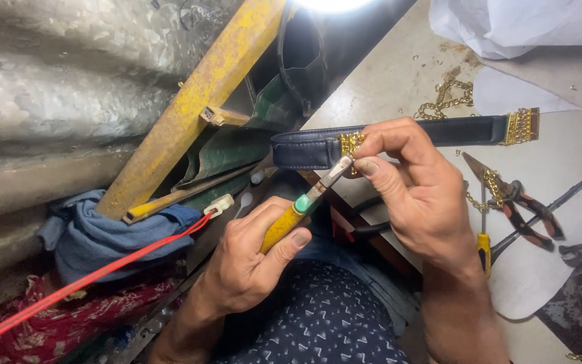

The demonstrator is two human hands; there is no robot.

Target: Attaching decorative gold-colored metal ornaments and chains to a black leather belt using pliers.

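Dark strap (399,138), long axis lying left-right above the table edge, gold clasp (521,126) at its right end. Right hand (415,185) pinches the gold fitting (350,145) between thumb and forefinger. Left hand (254,259), fingers wrapped tight, grips a yellow-handled tool (304,205), tip pointing up-right into that fitting.

One strap (385,138), two screwdrivers (298,212), one pliers (516,199), two hands (250,259).

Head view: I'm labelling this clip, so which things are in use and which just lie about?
In use: dark strap with gold chain piece, held by right hand; yellow-handled tool in left hand.

Lying about: pliers, small screwdriver, loose gold chain, blue cloth, red cord.
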